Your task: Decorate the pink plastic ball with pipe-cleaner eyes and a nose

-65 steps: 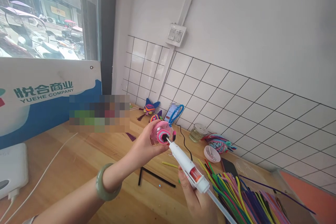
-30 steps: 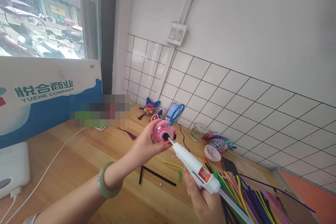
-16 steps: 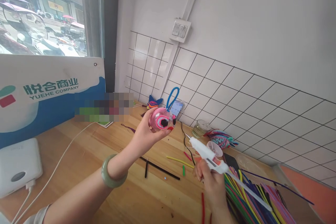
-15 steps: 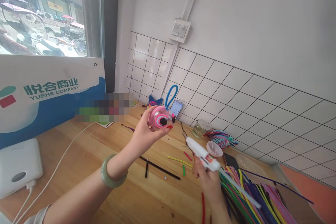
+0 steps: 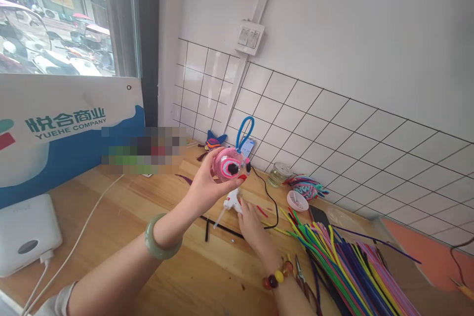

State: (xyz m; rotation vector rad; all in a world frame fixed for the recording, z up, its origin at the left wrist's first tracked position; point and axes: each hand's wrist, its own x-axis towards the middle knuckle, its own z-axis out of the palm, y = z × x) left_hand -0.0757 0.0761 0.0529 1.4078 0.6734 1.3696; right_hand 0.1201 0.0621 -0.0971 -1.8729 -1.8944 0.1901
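Note:
My left hand [image 5: 207,182], with a green bangle on its wrist, holds up a round pink craft piece [image 5: 224,165] between thumb and fingers. The piece has black-centred eyes, a red mouth and a blue loop [image 5: 245,133] standing on top. Lower and to the right, my right hand [image 5: 250,217], wearing a beaded bracelet, is closed on a white glue gun [image 5: 232,201]. A clear glue stick points down-left from the gun. Part of the gun is hidden by my fingers.
Bundled colourful pipe cleaners [image 5: 344,261] and scissors [image 5: 300,274] lie at the right. Farther back stand a glass jar [image 5: 279,174], a pink bowl [image 5: 297,201], a striped craft fish [image 5: 305,187] and a phone [image 5: 247,148]. A white device [image 5: 29,237] with a cable is at left.
My right hand has moved left with the glue gun, which has turned and now sits below the craft piece. The scissors have come into view. The view has shifted slightly; my left hand still holds the piece.

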